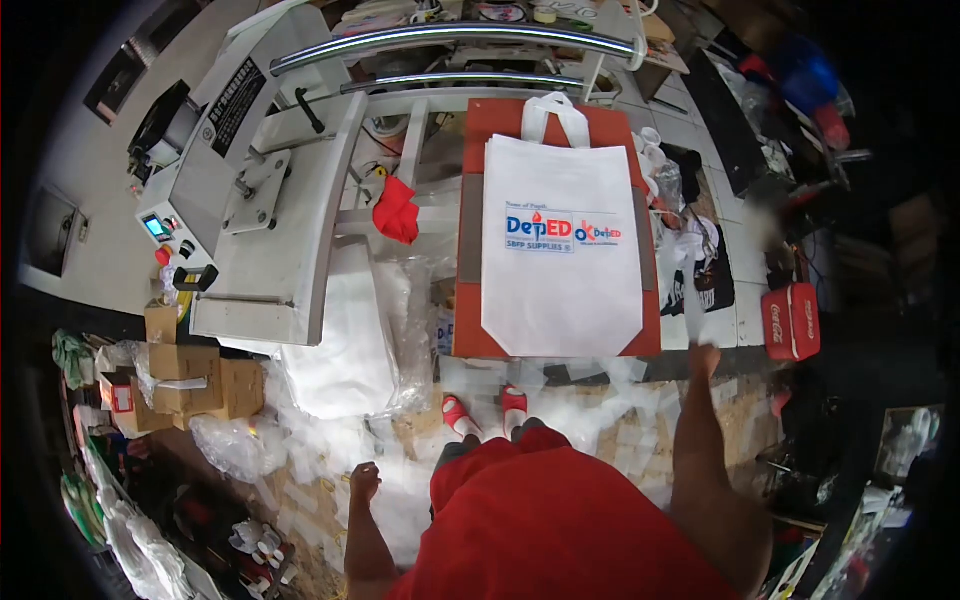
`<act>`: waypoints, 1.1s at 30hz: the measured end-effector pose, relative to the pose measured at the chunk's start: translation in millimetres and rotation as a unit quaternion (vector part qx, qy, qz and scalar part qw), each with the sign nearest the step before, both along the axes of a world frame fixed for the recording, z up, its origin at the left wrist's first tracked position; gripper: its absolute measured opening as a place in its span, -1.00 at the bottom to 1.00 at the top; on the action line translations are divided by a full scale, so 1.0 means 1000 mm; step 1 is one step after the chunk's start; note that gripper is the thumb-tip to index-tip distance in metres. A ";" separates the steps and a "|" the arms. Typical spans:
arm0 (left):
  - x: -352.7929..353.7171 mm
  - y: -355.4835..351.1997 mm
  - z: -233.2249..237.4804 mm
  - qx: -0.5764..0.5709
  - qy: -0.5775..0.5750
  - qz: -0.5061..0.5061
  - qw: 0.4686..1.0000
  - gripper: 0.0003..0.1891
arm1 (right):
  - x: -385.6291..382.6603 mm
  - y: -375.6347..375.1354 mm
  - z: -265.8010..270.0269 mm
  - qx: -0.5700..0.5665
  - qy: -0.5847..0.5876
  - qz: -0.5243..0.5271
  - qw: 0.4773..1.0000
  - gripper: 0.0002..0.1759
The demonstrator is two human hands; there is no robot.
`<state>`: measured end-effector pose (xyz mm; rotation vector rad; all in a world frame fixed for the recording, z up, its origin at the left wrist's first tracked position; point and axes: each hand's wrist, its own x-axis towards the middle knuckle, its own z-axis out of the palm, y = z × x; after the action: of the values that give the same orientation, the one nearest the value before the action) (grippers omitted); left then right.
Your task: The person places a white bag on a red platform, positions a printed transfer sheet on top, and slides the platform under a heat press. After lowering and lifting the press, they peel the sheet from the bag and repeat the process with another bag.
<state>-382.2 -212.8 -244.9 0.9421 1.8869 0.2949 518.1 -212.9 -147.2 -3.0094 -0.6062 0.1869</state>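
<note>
On the orange press pad (480, 120), centre: white bag (560, 270) flat, print up, handles far, so the panel lies smooth. Right hand (705, 358) by pad's near-right corner, blurred, grip unclear. Left hand (365, 482) hangs loosely clenched, empty.

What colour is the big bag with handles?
The bag is white with a blue and red logo, clearest in the head view.

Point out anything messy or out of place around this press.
White paper scraps and crumpled clear plastic lie strewn around the red sandals. A red cloth hangs loose on the press frame. The white tote bag lies flat and square on the orange platen.
</note>
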 end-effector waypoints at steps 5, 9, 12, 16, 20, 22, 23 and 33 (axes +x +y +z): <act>-0.017 -0.001 -0.037 0.142 0.140 -0.368 0.908 -0.69 | -0.131 -0.056 -0.122 -0.240 0.144 0.052 0.959 -0.57; -0.002 -0.026 -0.023 0.077 0.099 -0.214 0.969 -0.65 | -0.301 0.048 -0.155 -0.276 0.163 0.453 0.832 -0.55; 0.007 -0.047 0.011 0.020 0.068 -0.123 0.990 -0.65 | -0.466 0.152 -0.129 0.065 0.241 0.518 0.818 -0.58; -0.014 -0.083 0.030 -0.072 0.038 0.015 0.997 -0.66 | -0.613 0.249 -0.054 0.216 0.313 0.397 0.835 -0.20; -0.045 -0.118 0.020 -0.090 0.049 0.028 0.994 -0.67 | -0.660 0.271 -0.062 0.149 0.225 0.372 0.888 -0.05; -0.054 -0.122 0.028 -0.100 0.070 0.039 0.992 -0.67 | -0.656 0.278 -0.069 0.080 0.357 0.290 0.884 -0.07; -0.062 -0.121 0.022 -0.114 0.066 0.019 0.991 -0.67 | -0.654 0.277 -0.073 0.103 0.323 0.305 0.890 -0.24; -0.056 0.031 0.047 0.146 0.039 0.124 0.981 -0.47 | -0.582 0.266 -0.046 0.166 0.676 0.183 0.695 -0.62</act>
<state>-438.3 -181.6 -197.8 0.9185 2.0726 0.7099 -63.7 53.1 -193.4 -1.5785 -0.8019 1.7885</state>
